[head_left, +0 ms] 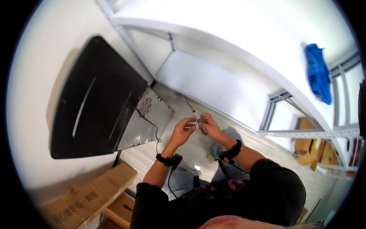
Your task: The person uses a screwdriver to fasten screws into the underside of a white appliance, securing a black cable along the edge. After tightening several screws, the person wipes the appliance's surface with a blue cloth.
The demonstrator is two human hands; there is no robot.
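Observation:
My right hand [207,124] is wrapped round the grey handle of a screwdriver [197,115]. The thin metal shaft points up and to the left, and its tip touches nothing that I can see. Just left of the handle, my left hand [183,131] is curved with thumb and fingers apart, holding nothing visible. Beyond the left hand stands an appliance with a large black front panel [97,103] and a bare metal side [148,118] bearing a round slotted vent. A dark cable [152,124] hangs from its side down toward my left wrist.
A white metal shelf unit [213,82] rises in front of me, and blue cloth [318,74] lies on its upper board at right. Cardboard boxes [87,198] are stacked at lower left; more cartons [314,150] stand at far right. Black wrist straps [167,160] with cables are on both arms.

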